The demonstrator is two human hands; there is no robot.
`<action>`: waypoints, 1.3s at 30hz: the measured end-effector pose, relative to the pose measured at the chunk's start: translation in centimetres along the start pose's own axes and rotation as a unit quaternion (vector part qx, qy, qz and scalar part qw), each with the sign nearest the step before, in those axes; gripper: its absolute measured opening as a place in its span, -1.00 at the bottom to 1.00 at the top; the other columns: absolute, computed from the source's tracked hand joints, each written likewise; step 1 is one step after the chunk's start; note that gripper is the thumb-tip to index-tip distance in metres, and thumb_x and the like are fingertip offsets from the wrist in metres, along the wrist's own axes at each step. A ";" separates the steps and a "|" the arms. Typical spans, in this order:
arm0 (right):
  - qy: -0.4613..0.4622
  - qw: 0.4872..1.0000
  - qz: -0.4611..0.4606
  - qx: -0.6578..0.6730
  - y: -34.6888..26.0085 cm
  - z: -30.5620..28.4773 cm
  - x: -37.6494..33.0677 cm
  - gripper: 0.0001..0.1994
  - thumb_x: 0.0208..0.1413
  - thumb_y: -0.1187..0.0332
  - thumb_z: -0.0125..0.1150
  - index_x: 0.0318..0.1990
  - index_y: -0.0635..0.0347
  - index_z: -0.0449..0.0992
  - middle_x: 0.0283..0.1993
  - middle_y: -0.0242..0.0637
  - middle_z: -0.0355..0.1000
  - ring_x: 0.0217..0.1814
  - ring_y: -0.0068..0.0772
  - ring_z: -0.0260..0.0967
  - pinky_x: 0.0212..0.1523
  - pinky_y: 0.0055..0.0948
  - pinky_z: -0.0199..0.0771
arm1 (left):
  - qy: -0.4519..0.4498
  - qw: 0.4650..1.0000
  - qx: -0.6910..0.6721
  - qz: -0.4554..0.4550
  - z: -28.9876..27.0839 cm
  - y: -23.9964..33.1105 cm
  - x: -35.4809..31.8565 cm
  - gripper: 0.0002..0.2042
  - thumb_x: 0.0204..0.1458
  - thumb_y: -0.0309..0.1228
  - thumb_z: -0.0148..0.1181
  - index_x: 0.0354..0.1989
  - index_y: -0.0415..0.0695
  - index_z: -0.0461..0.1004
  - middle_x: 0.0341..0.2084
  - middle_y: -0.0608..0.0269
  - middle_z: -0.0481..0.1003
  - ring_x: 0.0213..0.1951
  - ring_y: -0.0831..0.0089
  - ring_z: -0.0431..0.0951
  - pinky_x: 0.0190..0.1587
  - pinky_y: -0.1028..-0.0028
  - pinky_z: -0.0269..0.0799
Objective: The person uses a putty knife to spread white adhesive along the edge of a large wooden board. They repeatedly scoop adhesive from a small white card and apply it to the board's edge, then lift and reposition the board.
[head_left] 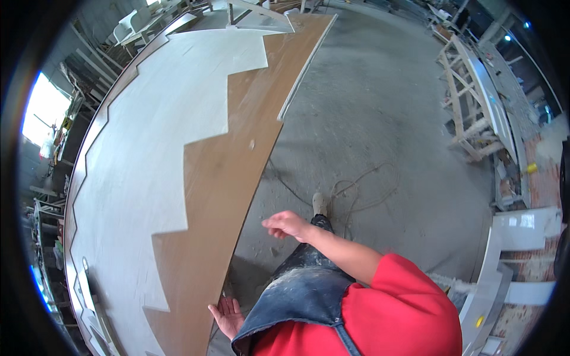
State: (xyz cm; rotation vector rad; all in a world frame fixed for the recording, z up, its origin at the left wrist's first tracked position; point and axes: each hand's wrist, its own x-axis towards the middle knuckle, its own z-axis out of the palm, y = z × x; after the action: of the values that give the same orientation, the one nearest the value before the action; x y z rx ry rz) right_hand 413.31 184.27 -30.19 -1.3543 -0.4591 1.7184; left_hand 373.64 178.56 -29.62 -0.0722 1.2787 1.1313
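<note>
A long brown board (pixel 219 172) with a white zigzag-edged layer (pixel 142 154) lies flat in front of me, running from near left to far centre. My left hand (pixel 225 314) hangs open at the board's near edge, fingers spread, holding nothing. My right hand (pixel 286 225) is raised over the floor just right of the board's edge, fingers loosely curled, with nothing in it. I wear a red top and a dusty dark apron; one shoe (pixel 320 203) shows on the floor.
A thin white strip (pixel 306 65) lies along the board's far right edge. A cord (pixel 362 190) loops over the dusty concrete floor. Wooden trestle frames (pixel 469 101) and white panels (pixel 522 231) stand at the right. Clutter and a bright window (pixel 44 113) are at the left.
</note>
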 end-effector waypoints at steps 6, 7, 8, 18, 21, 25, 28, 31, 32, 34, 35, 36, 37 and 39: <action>0.161 0.983 -0.021 0.085 -8.8 -20.4 -2.0 -0.78 0.15 0.17 0.33 -0.26 0.12 0.61 -0.46 -0.49 0.49 -0.52 -0.70 0.35 -0.52 -0.64 0.34 | -0.162 0.971 0.170 -0.048 25.2 -8.1 -1.9 -0.58 0.25 -0.14 0.15 0.08 -0.25 0.43 -0.08 0.07 0.55 -0.11 0.22 0.59 -0.01 0.27 0.54; 0.191 0.976 -0.026 0.099 -10.8 -23.2 -2.7 -0.79 0.15 0.17 0.33 -0.26 0.11 0.61 -0.46 -0.49 0.49 -0.52 -0.71 0.35 -0.52 -0.65 0.33 | -0.172 0.955 0.240 -0.001 29.8 -9.2 -2.8 -0.59 0.25 -0.17 0.15 0.08 -0.26 0.44 -0.10 0.07 0.56 -0.13 0.22 0.60 -0.02 0.29 0.55; 0.225 0.967 -0.034 0.109 -13.0 -26.3 -3.4 -0.80 0.15 0.18 0.33 -0.27 0.10 0.61 -0.47 -0.49 0.49 -0.53 -0.72 0.35 -0.53 -0.65 0.32 | -0.185 0.933 0.305 0.044 35.0 -10.4 -3.6 -0.60 0.25 -0.20 0.15 0.09 -0.28 0.44 -0.11 0.07 0.57 -0.14 0.22 0.61 -0.03 0.31 0.55; 0.229 0.964 -0.117 0.065 -30.4 -42.0 -0.3 -0.82 0.21 0.23 0.26 -0.19 0.12 0.65 -0.43 -0.48 0.51 -0.49 -0.70 0.37 -0.44 -0.67 0.38 | -0.243 0.545 0.670 0.442 65.1 -21.9 -0.4 -0.45 0.08 -0.32 0.28 0.23 -0.30 0.32 0.13 -0.17 0.42 0.20 -0.02 0.39 0.26 0.20 0.28; 0.205 0.973 -0.106 0.022 -34.2 -46.1 2.5 -0.80 0.23 0.25 0.24 -0.15 0.15 0.64 -0.40 -0.46 0.52 -0.46 -0.69 0.39 -0.42 -0.66 0.39 | -0.247 0.535 0.678 0.440 70.6 -25.3 1.7 -0.37 0.05 -0.30 0.31 0.26 -0.33 0.25 0.14 -0.18 0.40 0.22 -0.04 0.35 0.28 0.17 0.24; 0.232 0.970 -0.071 0.009 -37.9 -51.9 4.3 -0.80 0.24 0.26 0.23 -0.12 0.17 0.63 -0.39 -0.44 0.53 -0.45 -0.68 0.40 -0.41 -0.65 0.40 | -0.214 0.465 0.702 0.494 76.3 -29.4 4.1 -0.35 0.00 -0.31 0.34 0.25 -0.34 0.26 0.14 -0.15 0.40 0.21 -0.02 0.34 0.28 0.17 0.22; 0.256 0.965 -0.061 0.018 -40.2 -56.4 4.7 -0.79 0.22 0.25 0.26 -0.13 0.17 0.63 -0.40 -0.43 0.53 -0.47 -0.69 0.40 -0.46 -0.66 0.40 | -0.216 0.491 0.707 0.461 79.5 -30.9 4.1 -0.33 -0.01 -0.31 0.35 0.25 -0.35 0.25 0.13 -0.15 0.41 0.20 -0.01 0.34 0.28 0.17 0.22; 0.267 0.962 -0.023 0.049 -41.2 -58.4 5.7 -0.80 0.22 0.28 0.24 -0.12 0.17 0.62 -0.40 -0.42 0.52 -0.47 -0.65 0.40 -0.46 -0.63 0.40 | -0.202 0.510 0.721 0.423 80.0 -30.4 2.8 -0.37 0.01 -0.30 0.33 0.21 -0.38 0.30 0.06 -0.15 0.45 0.14 -0.03 0.39 0.24 0.16 0.26; 0.263 0.963 -0.005 0.058 -41.9 -59.4 6.7 -0.80 0.23 0.29 0.22 -0.10 0.18 0.61 -0.40 -0.41 0.52 -0.47 -0.64 0.40 -0.45 -0.61 0.40 | -0.191 0.513 0.726 0.417 80.3 -30.6 2.6 -0.38 0.01 -0.29 0.33 0.20 -0.38 0.32 0.05 -0.15 0.46 0.13 -0.03 0.40 0.23 0.16 0.27; 0.236 0.971 0.019 0.045 -43.3 -61.1 9.0 -0.81 0.22 0.27 0.22 -0.14 0.16 0.62 -0.41 -0.43 0.52 -0.48 -0.65 0.39 -0.47 -0.62 0.39 | -0.150 0.554 0.704 0.419 81.1 -31.3 2.6 -0.49 0.03 -0.33 0.32 0.13 -0.33 0.40 -0.07 -0.09 0.52 0.05 0.03 0.45 0.16 0.18 0.33; 0.215 0.976 0.027 0.037 -44.3 -62.2 10.5 -0.82 0.22 0.27 0.24 -0.16 0.15 0.62 -0.42 -0.44 0.52 -0.50 -0.66 0.39 -0.48 -0.63 0.39 | -0.130 0.581 0.695 0.402 81.9 -31.7 2.8 -0.52 0.04 -0.34 0.31 0.11 -0.32 0.42 -0.09 -0.06 0.53 0.03 0.05 0.46 0.14 0.19 0.34; 0.188 0.981 0.034 0.030 -45.2 -63.0 12.1 -0.83 0.21 0.26 0.25 -0.18 0.14 0.62 -0.42 -0.45 0.52 -0.51 -0.67 0.38 -0.49 -0.65 0.39 | -0.104 0.607 0.686 0.388 82.5 -32.0 2.9 -0.54 0.04 -0.35 0.31 0.10 -0.30 0.43 -0.12 -0.03 0.54 0.01 0.07 0.47 0.13 0.20 0.35; 0.167 0.985 0.048 0.009 -46.4 -63.6 13.2 -0.82 0.22 0.25 0.24 -0.17 0.13 0.62 -0.42 -0.46 0.52 -0.50 -0.68 0.38 -0.48 -0.65 0.40 | -0.074 0.617 0.671 0.405 83.2 -32.4 2.8 -0.62 0.05 -0.39 0.29 0.04 -0.26 0.48 -0.21 0.05 0.56 -0.05 0.11 0.49 0.08 0.23 0.37; 0.125 0.991 0.053 -0.015 -48.7 -65.3 15.8 -0.82 0.22 0.24 0.24 -0.17 0.13 0.62 -0.42 -0.46 0.52 -0.48 -0.69 0.39 -0.47 -0.66 0.39 | -0.045 0.621 0.660 0.419 84.0 -33.8 2.2 -0.63 0.04 -0.40 0.29 0.03 -0.25 0.50 -0.24 0.07 0.57 -0.07 0.11 0.49 0.07 0.24 0.38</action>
State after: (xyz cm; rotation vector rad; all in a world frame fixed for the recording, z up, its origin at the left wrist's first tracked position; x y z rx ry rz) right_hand 492.31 209.25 -26.03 -1.6172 -0.2763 1.6016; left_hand 456.34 213.91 -18.68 1.8374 1.8132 0.5848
